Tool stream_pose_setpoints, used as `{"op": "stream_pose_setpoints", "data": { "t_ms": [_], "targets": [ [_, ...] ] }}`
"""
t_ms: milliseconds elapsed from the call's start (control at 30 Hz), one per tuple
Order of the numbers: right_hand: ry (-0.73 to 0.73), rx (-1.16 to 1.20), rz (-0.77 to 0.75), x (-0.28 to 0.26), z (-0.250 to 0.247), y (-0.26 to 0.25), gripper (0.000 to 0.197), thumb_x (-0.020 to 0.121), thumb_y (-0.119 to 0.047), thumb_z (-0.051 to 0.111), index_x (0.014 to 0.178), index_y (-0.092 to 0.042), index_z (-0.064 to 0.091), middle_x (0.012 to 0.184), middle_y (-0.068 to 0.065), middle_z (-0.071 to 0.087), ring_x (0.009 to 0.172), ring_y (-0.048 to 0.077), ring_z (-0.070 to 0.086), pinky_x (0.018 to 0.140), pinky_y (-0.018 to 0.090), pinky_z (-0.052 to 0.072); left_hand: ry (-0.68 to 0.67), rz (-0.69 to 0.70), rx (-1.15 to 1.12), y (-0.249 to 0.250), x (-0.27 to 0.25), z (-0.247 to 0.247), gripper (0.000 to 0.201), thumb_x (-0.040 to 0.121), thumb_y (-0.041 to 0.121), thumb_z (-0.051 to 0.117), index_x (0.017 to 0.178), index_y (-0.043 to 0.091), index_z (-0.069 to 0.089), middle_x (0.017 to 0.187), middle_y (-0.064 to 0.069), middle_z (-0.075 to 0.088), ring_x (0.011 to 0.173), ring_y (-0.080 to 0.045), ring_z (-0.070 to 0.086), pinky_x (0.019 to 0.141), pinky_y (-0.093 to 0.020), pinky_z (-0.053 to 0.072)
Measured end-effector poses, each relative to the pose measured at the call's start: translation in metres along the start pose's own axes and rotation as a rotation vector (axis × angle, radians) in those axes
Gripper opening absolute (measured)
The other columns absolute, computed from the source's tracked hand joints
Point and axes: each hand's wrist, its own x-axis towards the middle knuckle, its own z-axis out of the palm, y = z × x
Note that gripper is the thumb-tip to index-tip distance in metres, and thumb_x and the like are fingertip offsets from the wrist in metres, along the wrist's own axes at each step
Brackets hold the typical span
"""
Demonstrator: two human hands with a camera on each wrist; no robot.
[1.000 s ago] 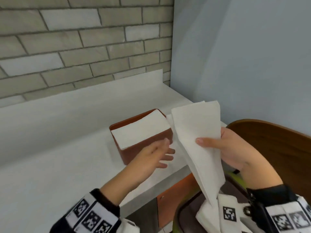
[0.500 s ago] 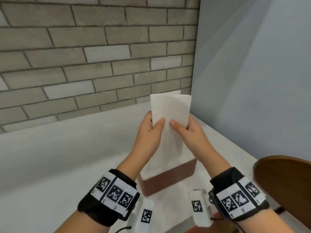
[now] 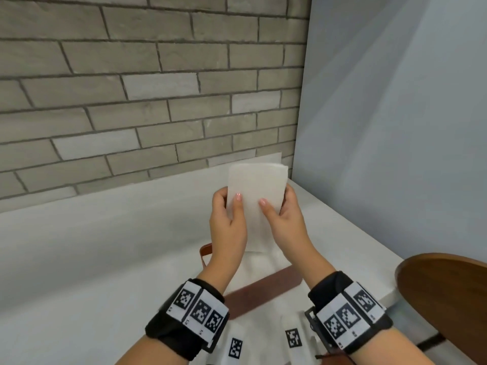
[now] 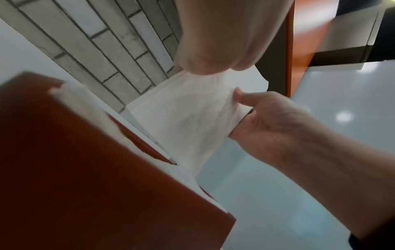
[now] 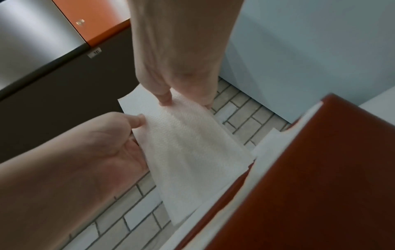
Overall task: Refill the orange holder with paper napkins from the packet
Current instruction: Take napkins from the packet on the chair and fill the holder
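A white paper napkin (image 3: 257,183) stands upright over the orange holder (image 3: 263,288), its lower end hanging down to the stack of napkins (image 3: 258,267) inside. My left hand (image 3: 228,206) pinches its left edge, thumb in front. My right hand (image 3: 282,209) pinches the right edge the same way. The left wrist view shows the napkin (image 4: 192,110) stretched between my left hand (image 4: 215,50) and my right hand (image 4: 267,118), beside the holder (image 4: 85,169). The right wrist view shows the napkin (image 5: 188,143) and the holder (image 5: 320,169). The packet is out of view.
The holder stands on a white counter (image 3: 92,259) in a corner, with a brick wall (image 3: 131,88) behind and a pale blue wall (image 3: 395,127) to the right. A round wooden chair back (image 3: 442,299) sits close at the lower right, past the counter's edge.
A second ago only my right hand held the napkin, right of the holder, with my left hand open by the holder. Now both hands pinch it upright over the holder.
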Motion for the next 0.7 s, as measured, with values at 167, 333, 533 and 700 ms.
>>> {"op": "stream_pose_setpoints", "data": {
  "t_ms": [167, 333, 533, 700],
  "targets": [
    [-0.047, -0.01, 0.054, 0.002, -0.002, 0.004, 0.05, 0.089, -0.021, 0.063, 0.132, -0.024, 0.038, 0.121, -0.009, 0.056, 0.11, 0.006, 0.058, 0.077, 0.014, 0.051, -0.063, -0.102, 0.058, -0.01, -0.001, 0.001, 0.016, 0.099, 0.024, 0.041, 0.115, 0.02, 0.042, 0.099, 0.018, 0.055, 0.092, 0.0, 0.058, 0.072, -0.012, 0.048],
    [-0.08, -0.094, 0.122, 0.0, -0.007, 0.009, 0.044, 0.091, -0.021, 0.059, 0.13, -0.024, 0.038, 0.127, -0.001, 0.055, 0.111, 0.01, 0.057, 0.074, 0.014, 0.05, -0.129, -0.2, 0.204, -0.025, -0.01, -0.004, 0.012, 0.1, 0.016, 0.038, 0.111, 0.018, 0.041, 0.092, 0.014, 0.053, 0.084, -0.001, 0.055, 0.064, -0.01, 0.042],
    [-0.024, -0.467, -0.197, 0.026, -0.031, -0.05, 0.078, 0.08, -0.031, 0.072, 0.144, -0.029, 0.026, 0.126, -0.009, 0.044, 0.112, 0.004, 0.046, 0.092, 0.015, 0.042, -0.364, -0.052, 0.509, 0.003, 0.02, -0.017, 0.003, 0.1, 0.022, 0.035, 0.103, 0.023, 0.036, 0.09, 0.002, 0.055, 0.08, -0.019, 0.057, 0.058, -0.027, 0.042],
    [-0.279, -0.656, -0.041, 0.038, -0.041, -0.081, 0.025, 0.087, -0.023, 0.065, 0.112, -0.017, 0.063, 0.106, 0.001, 0.068, 0.096, 0.018, 0.064, 0.083, 0.033, 0.052, -0.576, 0.021, 0.715, 0.023, 0.038, -0.031, 0.005, 0.1, 0.021, 0.035, 0.102, 0.023, 0.039, 0.091, -0.003, 0.056, 0.083, -0.023, 0.056, 0.065, -0.035, 0.044]
  ]
}}
